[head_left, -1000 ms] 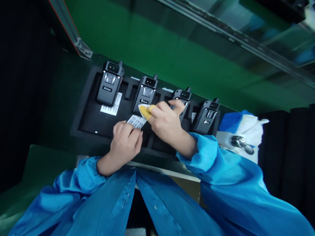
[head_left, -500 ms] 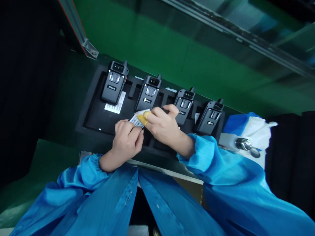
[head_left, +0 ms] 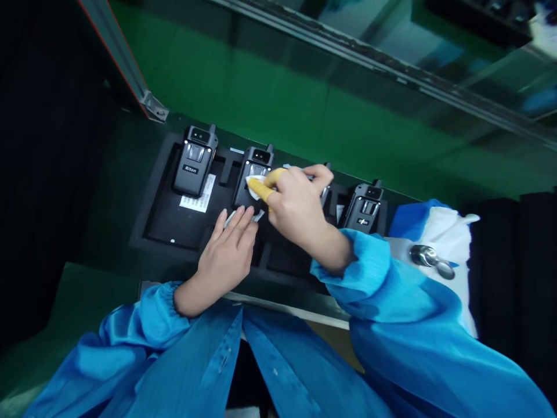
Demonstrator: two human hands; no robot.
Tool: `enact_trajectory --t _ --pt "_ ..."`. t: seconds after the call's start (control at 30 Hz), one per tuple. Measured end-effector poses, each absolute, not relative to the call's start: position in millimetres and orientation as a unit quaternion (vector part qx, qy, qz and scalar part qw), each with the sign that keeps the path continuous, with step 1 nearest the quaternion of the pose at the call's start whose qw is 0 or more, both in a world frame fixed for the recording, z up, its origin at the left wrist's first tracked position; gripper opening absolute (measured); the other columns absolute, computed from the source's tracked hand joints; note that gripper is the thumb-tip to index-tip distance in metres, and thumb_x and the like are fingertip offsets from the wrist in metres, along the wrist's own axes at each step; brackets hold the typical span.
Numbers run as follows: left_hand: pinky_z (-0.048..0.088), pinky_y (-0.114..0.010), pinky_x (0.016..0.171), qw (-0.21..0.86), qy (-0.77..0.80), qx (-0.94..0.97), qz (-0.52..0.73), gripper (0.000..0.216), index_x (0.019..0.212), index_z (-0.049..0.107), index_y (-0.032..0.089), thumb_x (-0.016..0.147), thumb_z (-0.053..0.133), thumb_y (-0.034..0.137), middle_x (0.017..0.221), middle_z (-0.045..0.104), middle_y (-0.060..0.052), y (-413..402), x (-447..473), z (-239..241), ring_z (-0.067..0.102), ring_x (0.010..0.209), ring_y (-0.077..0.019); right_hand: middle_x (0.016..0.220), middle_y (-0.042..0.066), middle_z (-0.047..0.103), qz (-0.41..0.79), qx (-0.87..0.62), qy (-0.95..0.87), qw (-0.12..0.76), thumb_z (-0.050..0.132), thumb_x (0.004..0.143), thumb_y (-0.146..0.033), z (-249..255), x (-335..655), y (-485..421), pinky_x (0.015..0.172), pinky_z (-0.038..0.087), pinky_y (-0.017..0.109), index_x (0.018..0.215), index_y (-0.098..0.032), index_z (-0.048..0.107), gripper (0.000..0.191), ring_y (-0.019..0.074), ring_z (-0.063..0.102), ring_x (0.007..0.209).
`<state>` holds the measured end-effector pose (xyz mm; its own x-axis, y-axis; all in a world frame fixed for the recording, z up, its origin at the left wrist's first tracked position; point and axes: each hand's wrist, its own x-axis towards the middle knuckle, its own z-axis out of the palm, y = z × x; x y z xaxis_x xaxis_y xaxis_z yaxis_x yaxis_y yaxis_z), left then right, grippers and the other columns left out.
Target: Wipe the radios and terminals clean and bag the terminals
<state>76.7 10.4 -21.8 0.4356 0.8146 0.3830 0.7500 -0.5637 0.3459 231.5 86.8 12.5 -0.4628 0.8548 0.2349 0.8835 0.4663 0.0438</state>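
the right hand pinches a cloth on the second radio from the tray's left edge. the left hand lies open, fingers flat on a label. wiping seems partway; the last radio, at the right edge, likely remains.

Shiny blue elastic-cuffed sleeves, yellow finger cots

The right hand covers nearly all of the third black handheld radio, leaving only a sliver. The white cloth pinched in it hides the lower front of the second black radio. The flat left hand lies over a white barcode label, so only the corners show. Print on the white paper slip at the far left is too small to read.
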Motion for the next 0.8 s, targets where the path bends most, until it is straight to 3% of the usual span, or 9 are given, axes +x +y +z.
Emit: enact_trajectory --t 0.3,0.53,0.8 --pt "0.038 -0.049 0.109 0.077 0.480 0.845 0.223 0.028 0.115 0.056 0.007 0.090 0.042 0.010 0.131 0.059 -0.018 12 79 -17 0.051 0.127 -0.0278 0.085 0.003 0.057 -0.036 -0.520 -0.853 0.024 0.042 0.084 -0.009 15 254 92 0.084 0.017 0.043 0.073 -0.020 0.068 0.030 0.0196 0.042 0.090" --pt "0.032 -0.053 0.112 0.082 0.481 0.847 0.208 0.032 0.121 0.053 0.008 0.092 0.043 0.016 0.138 0.052 -0.018 11 78 -18 0.043 0.134 -0.0295 0.094 0.004 0.058 -0.051 -0.603 -0.785 0.134 0.037 0.088 -0.013 10 274 92 0.083 0.017 0.043 0.101 -0.026 0.067 0.035 0.0198 0.045 0.090" --pt "0.034 -0.052 0.111 0.087 0.481 0.847 0.208 0.034 0.122 0.051 0.005 0.090 0.043 0.013 0.138 0.051 -0.021 13 79 -20 0.043 0.134 -0.0302 0.089 0.002 0.061 -0.076 -0.560 -0.815 0.124 0.039 0.087 -0.008 -13 242 84 0.081 0.015 0.039 0.100 -0.022 0.068 0.035 0.0174 0.044 0.087"
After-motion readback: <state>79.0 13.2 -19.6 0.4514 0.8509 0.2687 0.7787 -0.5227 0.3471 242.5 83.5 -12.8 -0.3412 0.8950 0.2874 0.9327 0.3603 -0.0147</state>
